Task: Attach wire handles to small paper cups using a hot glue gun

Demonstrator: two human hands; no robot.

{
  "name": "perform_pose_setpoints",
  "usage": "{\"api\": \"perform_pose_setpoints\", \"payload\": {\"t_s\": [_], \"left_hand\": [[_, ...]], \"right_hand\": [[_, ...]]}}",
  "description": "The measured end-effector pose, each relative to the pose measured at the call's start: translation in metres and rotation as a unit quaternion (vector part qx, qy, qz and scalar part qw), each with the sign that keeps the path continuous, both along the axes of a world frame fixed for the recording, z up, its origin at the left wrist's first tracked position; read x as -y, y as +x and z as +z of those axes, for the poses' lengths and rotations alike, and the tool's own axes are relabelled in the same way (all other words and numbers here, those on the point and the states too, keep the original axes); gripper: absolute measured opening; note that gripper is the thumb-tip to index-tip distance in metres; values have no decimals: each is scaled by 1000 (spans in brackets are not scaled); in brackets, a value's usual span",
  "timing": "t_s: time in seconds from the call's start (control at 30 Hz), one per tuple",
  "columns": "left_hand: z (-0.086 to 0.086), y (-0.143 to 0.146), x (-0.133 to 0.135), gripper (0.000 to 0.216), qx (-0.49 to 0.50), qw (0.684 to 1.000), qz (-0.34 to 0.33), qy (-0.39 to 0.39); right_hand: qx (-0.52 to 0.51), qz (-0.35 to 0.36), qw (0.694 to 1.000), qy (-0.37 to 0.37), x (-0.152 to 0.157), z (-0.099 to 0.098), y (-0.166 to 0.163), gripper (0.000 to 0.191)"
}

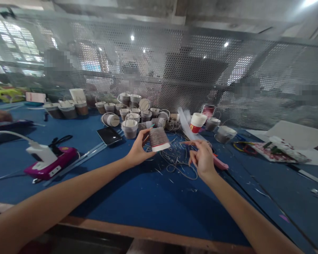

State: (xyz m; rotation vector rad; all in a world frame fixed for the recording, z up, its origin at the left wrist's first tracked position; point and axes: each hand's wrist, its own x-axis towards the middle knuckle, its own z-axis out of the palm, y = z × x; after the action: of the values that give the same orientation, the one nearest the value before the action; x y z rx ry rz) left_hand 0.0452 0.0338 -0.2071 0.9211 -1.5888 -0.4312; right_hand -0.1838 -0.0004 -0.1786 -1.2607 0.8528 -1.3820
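while a purple power strip (52, 168) and a dark phone (109, 136) lie to the left on the blue table (148, 211), cord-wrapped cups (129, 132) with loop handles crowd behind. next comes the left hand (137, 151), its grip pinching a wrapped cup (159, 137) above the table, thumb at the lower end, fingers at the upper. the cup looks light; its wall is probably thin and easily crushed, though the cord should stiffen it and keep it from slipping, so the wound side seems best for a gentle hold. its long axis stands near upright, slightly tilted, the wider white end pointing down and a little right. loose cord (182, 171) tangles to its right. farther right, the right hand (204, 160) hovers by a pink tool (220, 163), its grip loosely spread, forefinger stretched left; nothing shows held in it.
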Motion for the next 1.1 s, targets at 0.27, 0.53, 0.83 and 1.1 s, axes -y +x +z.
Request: {"api": "perform_pose_setpoints", "payload": {"t_s": [0.27, 0.53, 0.83, 1.1], "left_hand": [[-7, 7, 9, 81, 88, 995, 42, 11], [-5, 10, 7, 83, 152, 984, 89, 34], [-5, 9, 5, 78, 54, 991, 120, -29], [-3, 6, 3, 76, 59, 990, 124, -40]], "right_hand": [[-526, -318, 769, -177, 5, 21, -24, 38], [-758, -166, 625, 87, 16, 23, -45, 55], [-678, -271, 683, 3, 13, 31, -39, 48], [-403, -250, 852, -220, 1, 36, -31, 25]]}}
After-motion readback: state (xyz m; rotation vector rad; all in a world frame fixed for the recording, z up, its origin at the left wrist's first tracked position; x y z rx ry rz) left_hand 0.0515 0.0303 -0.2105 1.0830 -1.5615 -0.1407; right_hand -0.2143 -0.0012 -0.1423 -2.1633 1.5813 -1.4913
